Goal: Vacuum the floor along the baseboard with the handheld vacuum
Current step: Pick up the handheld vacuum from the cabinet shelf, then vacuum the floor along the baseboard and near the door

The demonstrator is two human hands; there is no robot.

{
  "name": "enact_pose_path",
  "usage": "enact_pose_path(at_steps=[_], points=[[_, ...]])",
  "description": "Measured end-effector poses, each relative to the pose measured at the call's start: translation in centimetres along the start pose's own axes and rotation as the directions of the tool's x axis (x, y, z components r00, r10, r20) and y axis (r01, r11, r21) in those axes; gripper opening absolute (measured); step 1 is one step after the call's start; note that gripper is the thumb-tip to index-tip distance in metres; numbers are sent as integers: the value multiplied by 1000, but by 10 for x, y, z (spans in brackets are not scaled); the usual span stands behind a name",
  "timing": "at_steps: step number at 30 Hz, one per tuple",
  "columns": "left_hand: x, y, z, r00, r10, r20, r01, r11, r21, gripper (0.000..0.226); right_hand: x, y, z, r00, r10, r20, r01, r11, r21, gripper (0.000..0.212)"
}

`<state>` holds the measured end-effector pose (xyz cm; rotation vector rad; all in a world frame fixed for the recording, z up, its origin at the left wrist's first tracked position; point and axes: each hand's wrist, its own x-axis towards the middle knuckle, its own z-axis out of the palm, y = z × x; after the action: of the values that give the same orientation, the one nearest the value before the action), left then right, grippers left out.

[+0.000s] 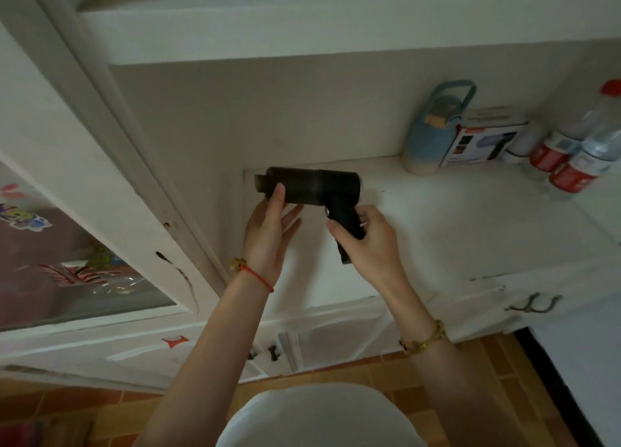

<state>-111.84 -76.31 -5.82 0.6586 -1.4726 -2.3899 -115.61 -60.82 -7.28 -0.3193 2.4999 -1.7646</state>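
Handheld vac (312, 186) is at ctr of frame, up in the air just above the white surface (453, 218). Barrel lies level, nozzle (260, 182) points to the left of frame, handle (345, 253) hangs down. My right grip (366, 231) is curled round that handle, thumb on the near side by the small button, fingers wrapped behind. My left grip (268, 225) is spread, not clamped: fingers fairly straight, one fingertip laid vs. the barrel's front end, the rest just under it, steadying.

Handling, as I judge it: hard plastic shell, stiff, no give, prob. light enough for one grip, given the small body and pistol shape. Matte finish, so not v. slippery. Weight likely sits in the barrel (motor, dust cup), i.e. nose-heavy. So hold high on the handle, close under the barrel, w/ thumb free for the switch. The front section looks like a separate cup; can't tell if it's locked on, so I'd not carry it by that end. Nozzle edge is thin plastic, so don't knock it on the tile floor (67, 409), lower left of frame, where the work is. Baseboard I can't make out from here.
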Motion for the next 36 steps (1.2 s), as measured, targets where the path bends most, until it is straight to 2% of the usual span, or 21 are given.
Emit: enact_pose_path(at_steps=[5, 7, 8, 10, 12, 14, 16, 20, 25, 30, 32, 36], points=[[-17, -1, 5, 993, 110, 48, -108, 993, -46, 37, -24, 1, -5, 999, 41, -27, -39, 996, 79, 22], [-22, -1, 6, 989, 137, 53, -133, 989, -69, 37, -28, 0, -8, 996, 90, -4, -88, 983, 161, 21], [-24, -2, 6, 988, 144, 62, -139, 986, -87, 38, -29, -1, -10, 990, 138, 34, -142, 962, 232, 20], [-28, -3, 5, 986, 143, 83, -132, 983, -126, 39, -30, -4, -15, 954, 224, 200, -290, 863, 413, 26], [-32, -5, 3, 987, 122, 106, -104, 981, -162, 42, -30, -8, -19, 893, 223, 390, -419, 728, 543, 35], [-36, -7, 1, 987, 97, 128, -71, 978, -197, 45, -31, -10, -19, 842, 180, 509, -498, 625, 602, 36], [-39, -6, -2, 984, 92, 151, -57, 974, -221, 49, -32, -11, -19, 815, 154, 559, -530, 588, 611, 30], [-44, -6, -6, 977, 90, 191, -44, 971, -234, 50, -37, -12, -22, 777, 120, 618, -561, 578, 593, 21], [-50, -9, -8, 972, 22, 233, 37, 969, -244, 60, -49, -12, -25, 755, 89, 650, -601, 490, 631, 20], [-54, -16, 6, 949, -60, 310, 122, 975, -186, 60, -73, -5, -37, 810, 141, 570, -570, 423, 705, 16], [-62, -27, 26, 902, -134, 412, 201, 972, -125, 52, -91, 6, -55, 855, 169, 490, -516, 377, 770, 13], [-69, -33, 40, 879, -144, 454, 206, 974, -90, 48, -104, 8, -68, 874, 210, 438, -486, 373, 790, 12]])
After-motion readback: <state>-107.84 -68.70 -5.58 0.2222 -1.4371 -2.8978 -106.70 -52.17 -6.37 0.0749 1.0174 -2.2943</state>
